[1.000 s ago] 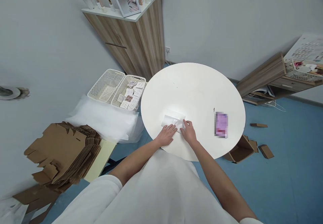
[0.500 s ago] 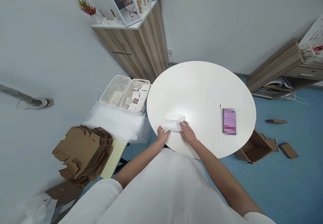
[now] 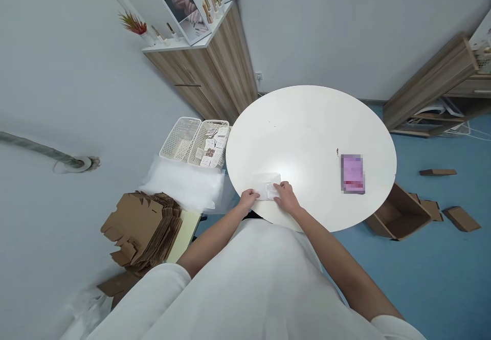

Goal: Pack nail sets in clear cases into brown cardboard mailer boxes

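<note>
A small folded piece of thin white wrapping sheet (image 3: 266, 182) lies near the front left edge of the white oval table (image 3: 307, 120). My left hand (image 3: 247, 200) pinches its left end, with thumb and fingers closed together. At its right end, my right hand (image 3: 287, 198) has thumb and fingertips closed on the edge. Whether something is wrapped inside the sheet cannot be made out.
A blurred-out purple item (image 3: 352, 174) lies on the table's right side. Left of the table are white baskets (image 3: 180, 140), one holding small cards, a pile of white sheets (image 3: 180, 181) and stacked flat cardboard boxes (image 3: 141, 227). An open carton (image 3: 402, 214) stands on the floor at right.
My left fingers have drawn together on the sheet's left end. My right fingers have shifted slightly on its right end, and the sheet looks less neatly folded. The camera view has turned a little.
</note>
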Demonstrator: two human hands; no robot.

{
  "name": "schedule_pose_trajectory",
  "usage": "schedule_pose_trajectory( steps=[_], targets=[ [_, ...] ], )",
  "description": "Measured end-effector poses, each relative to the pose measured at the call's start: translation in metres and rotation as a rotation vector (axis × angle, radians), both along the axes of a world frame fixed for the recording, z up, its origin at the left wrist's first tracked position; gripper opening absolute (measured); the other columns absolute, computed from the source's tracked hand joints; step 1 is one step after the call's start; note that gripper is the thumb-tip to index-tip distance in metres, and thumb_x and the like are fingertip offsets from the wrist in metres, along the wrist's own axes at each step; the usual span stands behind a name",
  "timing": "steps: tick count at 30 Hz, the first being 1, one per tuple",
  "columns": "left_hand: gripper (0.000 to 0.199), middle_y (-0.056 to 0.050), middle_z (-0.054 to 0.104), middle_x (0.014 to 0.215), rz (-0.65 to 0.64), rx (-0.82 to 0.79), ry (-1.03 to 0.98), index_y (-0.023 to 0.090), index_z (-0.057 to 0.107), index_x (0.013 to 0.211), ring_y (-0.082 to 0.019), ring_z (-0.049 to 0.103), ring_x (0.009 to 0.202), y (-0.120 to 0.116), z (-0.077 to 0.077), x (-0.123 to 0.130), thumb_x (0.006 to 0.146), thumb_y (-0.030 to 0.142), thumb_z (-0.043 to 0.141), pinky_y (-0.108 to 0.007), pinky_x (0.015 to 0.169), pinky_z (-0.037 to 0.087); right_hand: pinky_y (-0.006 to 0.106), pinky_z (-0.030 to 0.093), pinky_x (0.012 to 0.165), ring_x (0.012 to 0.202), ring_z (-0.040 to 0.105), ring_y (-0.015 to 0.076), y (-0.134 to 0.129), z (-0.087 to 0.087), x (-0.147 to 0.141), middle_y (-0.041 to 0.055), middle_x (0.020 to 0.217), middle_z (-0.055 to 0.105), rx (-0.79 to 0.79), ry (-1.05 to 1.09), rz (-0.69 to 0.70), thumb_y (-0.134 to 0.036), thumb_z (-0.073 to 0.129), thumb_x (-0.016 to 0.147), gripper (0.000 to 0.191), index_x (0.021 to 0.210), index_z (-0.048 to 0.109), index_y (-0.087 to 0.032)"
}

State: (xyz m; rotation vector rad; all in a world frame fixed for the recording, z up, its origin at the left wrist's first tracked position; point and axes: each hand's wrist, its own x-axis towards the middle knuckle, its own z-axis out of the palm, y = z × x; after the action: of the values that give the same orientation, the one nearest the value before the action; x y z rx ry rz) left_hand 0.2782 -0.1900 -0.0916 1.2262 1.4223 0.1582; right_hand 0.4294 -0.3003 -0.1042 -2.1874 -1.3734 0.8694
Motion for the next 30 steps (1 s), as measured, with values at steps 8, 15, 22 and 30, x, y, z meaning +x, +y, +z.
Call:
schedule_pose_trajectory(
  steps=[8, 15, 22, 30],
  targets=[
    [0.007, 0.001, 0.055, 0.062, -0.41, 0.266, 0.061, 0.018, 0.056, 0.069, -0.011, 0.05, 0.058, -0.012, 0.007, 0.032, 0.064, 0.02, 0.06, -0.025, 0.06, 0.042, 0.03, 0.039, 0.08, 0.093, 0.05, 0.0175, 0.01, -0.002, -0.004, 0.0066, 0.104, 0.05, -0.022, 0.149, -0.089, -0.018, 0.051, 0.072, 0.054, 0.125, 0.038, -0.019],
    [0.018, -0.004, 0.059, 0.081, -0.573, 0.384, 0.1, 0.018, 0.061, 0.086, -0.017, 0.055, 0.076, -0.031, 0.008, 0.041, 0.069, 0.019, 0.056, -0.031, 0.074, 0.046, 0.027, 0.042, 0.074, 0.08, 0.053, 0.0131, 0.006, -0.003, 0.002, 0.0021, 0.091, 0.056, 0.069, 0.413, -0.239, -0.021, 0.042, 0.074, 0.045, 0.118, 0.046, -0.021],
    [0.041, -0.008, 0.052, 0.101, -0.818, 0.498, 0.016, 0.021, 0.056, 0.109, -0.022, 0.05, 0.096, -0.037, 0.017, 0.018, 0.068, 0.018, 0.054, -0.036, 0.087, 0.041, 0.026, 0.041, 0.062, 0.066, 0.052, 0.0137, 0.018, -0.003, -0.009, 0.0002, 0.073, 0.056, 0.014, 0.264, -0.366, -0.023, 0.04, 0.077, 0.033, 0.108, 0.049, -0.018],
    [0.043, -0.005, 0.035, 0.134, -0.914, 0.646, 0.098, 0.026, 0.045, 0.121, -0.023, 0.027, 0.126, -0.013, 0.019, 0.024, 0.078, 0.022, 0.049, -0.041, 0.103, 0.024, 0.029, 0.043, 0.071, 0.077, 0.052, 0.0148, 0.011, -0.01, -0.008, 0.0034, 0.087, 0.055, 0.117, 0.205, -0.276, -0.018, 0.037, 0.078, 0.036, 0.113, 0.043, -0.017]
  ],
)
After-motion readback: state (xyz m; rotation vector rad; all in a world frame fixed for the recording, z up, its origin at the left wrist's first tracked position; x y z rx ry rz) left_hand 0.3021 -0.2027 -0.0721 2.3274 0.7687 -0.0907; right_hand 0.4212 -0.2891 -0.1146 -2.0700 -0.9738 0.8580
